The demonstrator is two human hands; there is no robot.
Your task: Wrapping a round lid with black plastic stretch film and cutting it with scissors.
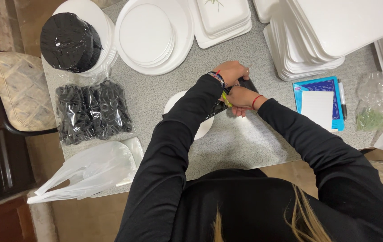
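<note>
Your left hand (231,71) and right hand (238,99) meet on a black packet (227,101) at the table's (245,143) middle, fingers curled, pinching it. A white plate (173,101) lies just left of your fingers; a blue pad (319,101) sits right; a bag of black pieces (93,112) is far left.

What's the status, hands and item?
Left hand and right hand both gripping black flat item. Over grey table. White round plate beside; nothing blocking.

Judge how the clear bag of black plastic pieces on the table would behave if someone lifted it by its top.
The bag of black pieces would probably sag, since its film looks thin and crinkled. Many loose pieces would likely shift, and it may feel fairly light.
</note>
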